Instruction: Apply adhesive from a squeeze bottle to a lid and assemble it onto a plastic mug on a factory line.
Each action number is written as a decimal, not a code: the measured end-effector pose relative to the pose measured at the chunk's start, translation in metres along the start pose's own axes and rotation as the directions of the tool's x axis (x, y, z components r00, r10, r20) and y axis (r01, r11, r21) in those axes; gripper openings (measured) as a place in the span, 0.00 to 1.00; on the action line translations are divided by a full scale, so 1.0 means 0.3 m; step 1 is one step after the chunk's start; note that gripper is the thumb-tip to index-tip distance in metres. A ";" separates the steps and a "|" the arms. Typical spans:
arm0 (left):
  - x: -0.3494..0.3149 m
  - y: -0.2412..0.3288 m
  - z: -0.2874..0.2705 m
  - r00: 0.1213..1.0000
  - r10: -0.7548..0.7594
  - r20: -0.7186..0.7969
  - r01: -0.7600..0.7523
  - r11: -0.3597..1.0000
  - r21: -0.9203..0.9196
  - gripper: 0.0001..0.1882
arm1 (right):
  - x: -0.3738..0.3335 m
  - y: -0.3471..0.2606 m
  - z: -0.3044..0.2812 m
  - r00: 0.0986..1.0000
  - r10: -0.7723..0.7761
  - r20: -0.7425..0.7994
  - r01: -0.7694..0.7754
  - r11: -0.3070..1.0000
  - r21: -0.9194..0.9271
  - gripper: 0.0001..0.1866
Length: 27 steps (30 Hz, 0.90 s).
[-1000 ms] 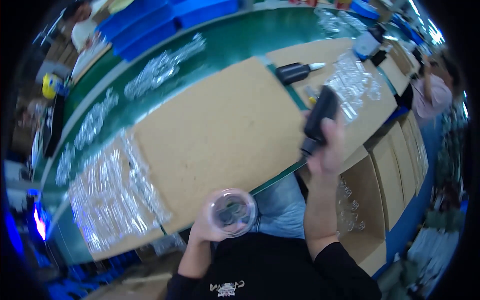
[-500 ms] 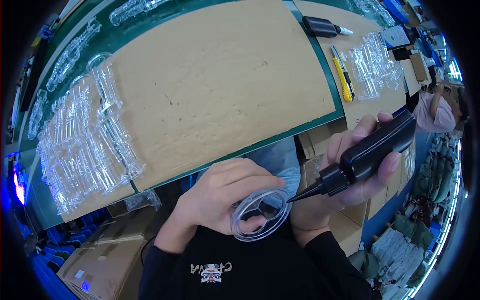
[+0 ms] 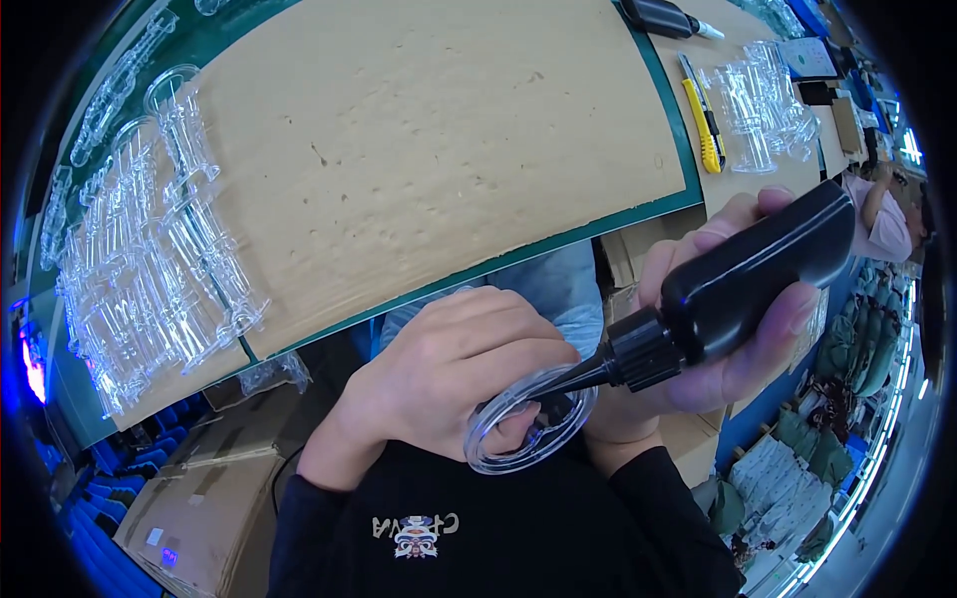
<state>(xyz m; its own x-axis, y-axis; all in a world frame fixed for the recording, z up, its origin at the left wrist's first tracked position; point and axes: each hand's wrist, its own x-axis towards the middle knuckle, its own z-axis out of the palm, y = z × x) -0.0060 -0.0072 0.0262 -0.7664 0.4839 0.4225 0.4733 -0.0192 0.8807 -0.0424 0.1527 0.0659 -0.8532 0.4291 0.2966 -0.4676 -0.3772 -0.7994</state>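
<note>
Head view. Advanced since the earlier frame: nozzle (image 3: 588, 372) of the black bottle (image 3: 758, 274), from the edge of the rim to a position across the mouth of the clear round-rimmed piece (image 3: 543, 453). Also shifted: cardboard sheet (image 3: 419, 149), now higher in the picture, probably through camera movement.

Left hand (image 3: 449, 374): fingers curled around the piece behind its rim, with part of a finger visible at the mouth. Right hand (image 3: 713, 389): bottle pinched between thumb and fingers, tilted nozzle-down toward the left. Location of the piece: off the table, between its near edge and the chest, rim tilted.

Step in hand, by appearance: placing the nozzle tip inside the rim for dispensing. Contact between tip and inner wall: not clear. Next move, as judged: hold the piece steady, keep the nozzle within the mouth, squeeze lightly and guide the tip evenly along the rim.

Surface: marked and pitted cardboard over a green tabletop (image 3: 214, 35). At left, close rows of clear tubes (image 3: 150, 279). At right, a yellow cutter (image 3: 705, 125) beside a heap of clear parts (image 3: 753, 110); above, a second black bottle (image 3: 658, 17) with a pale tip, lying flat.

Room: at lower left, a closed carton (image 3: 204, 518); at far right, a co-worker (image 3: 885, 214) in a pale pink top.
</note>
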 end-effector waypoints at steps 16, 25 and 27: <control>0.004 0.006 0.005 1.000 -0.009 0.010 0.009 1.000 0.007 0.16 | -0.002 -0.006 -0.029 0.991 0.038 0.130 -0.040 0.999 0.011 0.31; 0.002 0.007 0.005 1.000 -0.014 0.009 0.014 1.000 -0.003 0.16 | -0.013 -0.011 -0.003 0.998 0.006 0.057 -0.005 1.000 -0.028 0.32; 0.001 0.008 0.006 1.000 -0.016 0.010 0.016 1.000 -0.004 0.16 | -0.014 -0.012 -0.001 0.998 0.003 0.058 0.000 0.999 -0.050 0.32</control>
<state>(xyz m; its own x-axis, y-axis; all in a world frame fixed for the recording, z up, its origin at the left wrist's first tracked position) -0.0043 -0.0056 0.0279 -0.7691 0.4933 0.4064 0.4593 -0.0155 0.8881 -0.0369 0.1526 0.0675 -0.8663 0.3801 0.3241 -0.4557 -0.3359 -0.8243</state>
